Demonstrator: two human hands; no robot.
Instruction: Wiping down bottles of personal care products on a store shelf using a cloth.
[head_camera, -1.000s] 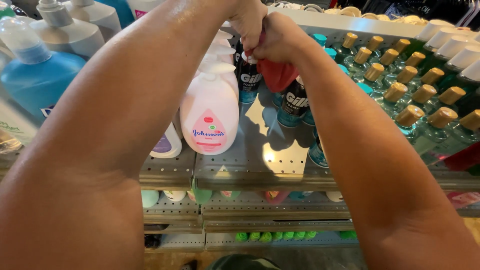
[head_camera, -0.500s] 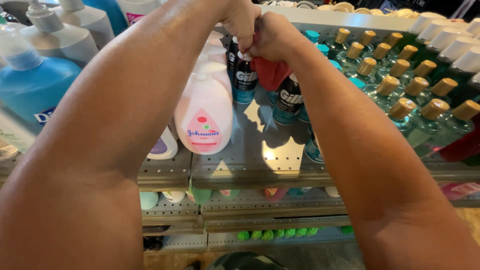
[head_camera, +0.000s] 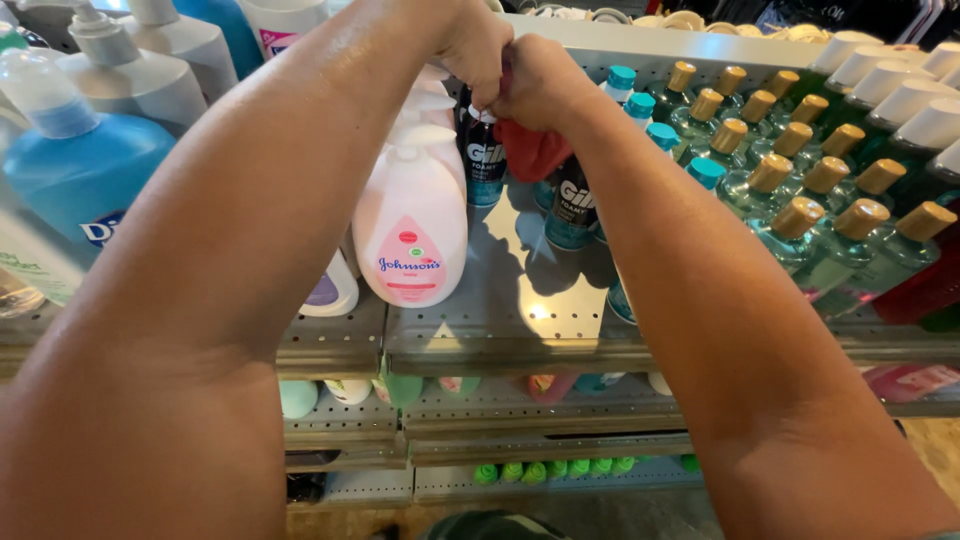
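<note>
Both my arms reach over a grey perforated metal shelf (head_camera: 500, 310). My left hand (head_camera: 478, 45) and my right hand (head_camera: 545, 78) meet at the back of the shelf, both closed on a red cloth (head_camera: 530, 150) that hangs below them. Dark shaving-foam cans with teal bottoms (head_camera: 484, 150) stand right under the cloth, one more (head_camera: 570, 210) in front. A pink lotion pump bottle (head_camera: 412, 225) stands just left of the cans, with more like it behind.
Rows of clear green bottles with gold caps (head_camera: 800, 200) fill the right side. A blue pump bottle (head_camera: 80, 180) and white pump bottles (head_camera: 140, 70) stand at left. Lower shelves (head_camera: 520, 420) hold more small items.
My hands and the red cloth have stayed at the back of the shelf; the view has shifted slightly and the hands have drawn closer together.
</note>
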